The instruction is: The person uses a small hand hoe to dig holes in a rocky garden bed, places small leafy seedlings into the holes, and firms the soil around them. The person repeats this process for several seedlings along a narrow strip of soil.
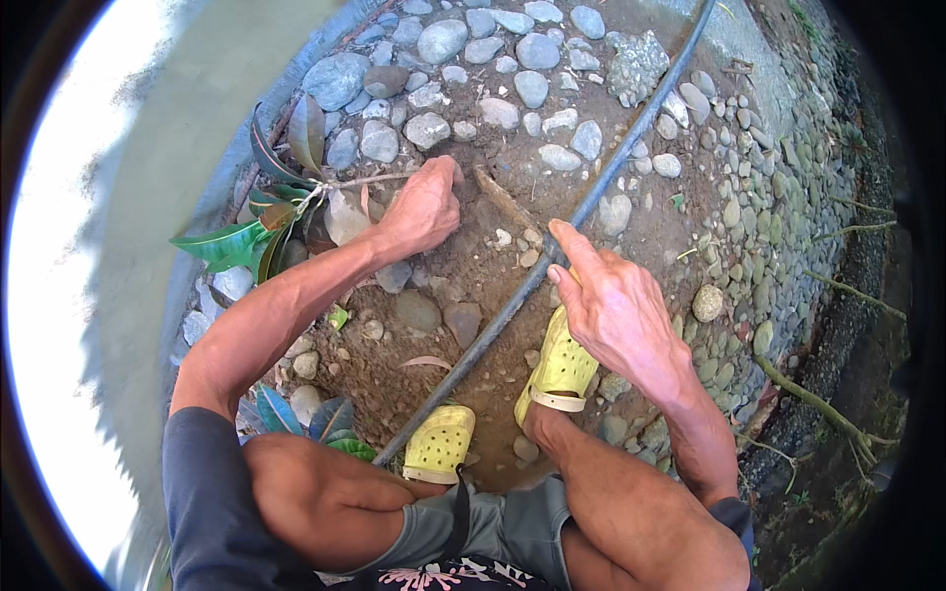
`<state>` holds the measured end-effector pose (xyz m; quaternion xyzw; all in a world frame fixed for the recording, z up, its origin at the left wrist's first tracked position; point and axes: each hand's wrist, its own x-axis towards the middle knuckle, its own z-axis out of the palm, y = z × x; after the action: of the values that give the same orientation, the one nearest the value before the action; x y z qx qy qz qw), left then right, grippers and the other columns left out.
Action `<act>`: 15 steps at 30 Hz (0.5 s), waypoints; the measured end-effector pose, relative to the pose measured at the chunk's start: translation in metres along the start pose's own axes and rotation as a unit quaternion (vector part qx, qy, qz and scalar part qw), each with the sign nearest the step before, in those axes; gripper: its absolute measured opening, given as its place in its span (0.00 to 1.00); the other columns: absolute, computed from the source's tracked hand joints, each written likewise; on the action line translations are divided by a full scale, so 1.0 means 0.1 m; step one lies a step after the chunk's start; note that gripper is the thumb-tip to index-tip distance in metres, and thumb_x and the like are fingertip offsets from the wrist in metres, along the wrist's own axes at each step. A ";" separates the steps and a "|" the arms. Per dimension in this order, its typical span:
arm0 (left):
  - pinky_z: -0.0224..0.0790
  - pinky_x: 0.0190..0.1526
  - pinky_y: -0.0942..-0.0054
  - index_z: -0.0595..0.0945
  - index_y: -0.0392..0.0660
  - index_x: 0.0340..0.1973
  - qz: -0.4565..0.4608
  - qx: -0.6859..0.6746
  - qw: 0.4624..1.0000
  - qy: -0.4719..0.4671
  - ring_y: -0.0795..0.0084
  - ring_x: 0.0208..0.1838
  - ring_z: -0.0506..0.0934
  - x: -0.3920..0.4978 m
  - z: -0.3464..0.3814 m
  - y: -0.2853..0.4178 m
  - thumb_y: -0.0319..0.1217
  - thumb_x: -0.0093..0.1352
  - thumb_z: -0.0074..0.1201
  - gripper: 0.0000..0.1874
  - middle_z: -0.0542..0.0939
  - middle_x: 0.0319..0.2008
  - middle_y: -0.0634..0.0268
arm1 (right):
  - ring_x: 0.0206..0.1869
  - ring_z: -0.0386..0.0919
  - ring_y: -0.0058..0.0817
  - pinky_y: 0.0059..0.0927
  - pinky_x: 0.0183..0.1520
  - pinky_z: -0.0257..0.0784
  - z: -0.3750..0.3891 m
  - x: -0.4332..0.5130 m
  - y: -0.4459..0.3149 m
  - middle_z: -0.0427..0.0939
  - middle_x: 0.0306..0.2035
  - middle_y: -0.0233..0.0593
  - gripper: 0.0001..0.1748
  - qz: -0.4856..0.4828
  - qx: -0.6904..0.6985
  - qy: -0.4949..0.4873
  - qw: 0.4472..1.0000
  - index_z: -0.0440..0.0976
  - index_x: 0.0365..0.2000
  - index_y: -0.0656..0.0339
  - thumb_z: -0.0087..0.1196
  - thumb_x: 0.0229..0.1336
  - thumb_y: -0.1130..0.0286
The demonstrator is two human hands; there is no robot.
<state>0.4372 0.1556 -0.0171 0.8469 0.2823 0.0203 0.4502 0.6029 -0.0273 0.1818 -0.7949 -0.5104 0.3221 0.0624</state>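
My left hand point(429, 203) is closed at the bare end of a leafy plant cutting point(355, 179), low over the brown soil point(480, 273). Its large green leaves point(233, 240) spread out to the left over stones. In my right hand point(617, 310) is a digging tool with a narrow, soil-coated blade point(506, 196); the handle is hidden by my fingers. My index finger points along it. Its blade tip touches loose soil just right of my left hand. A dark hose point(510, 306) passes diagonally beside my right fingertips.
Rounded river stones point(443, 41) lie behind my hands, and a pebbled slope point(739, 273) runs down the right side. Pale concrete point(192, 96) borders the soil on the left. My yellow clogs point(565, 354) stand either side of the hose. More leaves point(332, 417) lie by my knee.
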 end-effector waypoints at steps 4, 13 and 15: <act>0.72 0.56 0.48 0.76 0.32 0.51 0.000 0.019 0.995 -0.100 0.40 0.49 0.78 0.03 0.10 -0.13 0.21 0.68 0.48 0.15 0.78 0.47 0.40 | 0.24 0.83 0.55 0.56 0.37 0.79 -0.02 0.27 0.12 0.81 0.21 0.54 0.26 -0.074 -0.015 0.006 0.997 0.72 0.68 0.64 0.58 0.74 0.66; 0.73 0.51 0.51 0.79 0.33 0.40 0.096 0.056 0.994 0.011 0.46 0.44 0.78 0.00 0.01 -0.11 0.19 0.67 0.48 0.08 0.80 0.38 0.41 | 0.13 0.71 0.16 0.24 0.16 0.65 -0.33 0.87 1.17 0.69 0.15 0.25 0.27 0.156 0.283 -0.123 0.938 0.73 0.71 0.56 0.54 0.80 0.56; 0.72 0.52 0.49 0.79 0.33 0.42 0.074 0.049 0.996 -0.009 0.44 0.46 0.79 0.00 -0.03 -0.05 0.19 0.66 0.49 0.10 0.80 0.36 0.40 | 0.15 0.73 0.16 0.23 0.15 0.63 -0.25 0.77 1.25 0.70 0.17 0.25 0.27 0.151 0.348 -0.130 0.916 0.72 0.71 0.54 0.54 0.80 0.57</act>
<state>0.4341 0.1599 -0.0193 0.8867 0.2152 0.0326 0.4078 0.7348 -0.0144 0.1133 -0.7416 -0.2431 0.5856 0.2190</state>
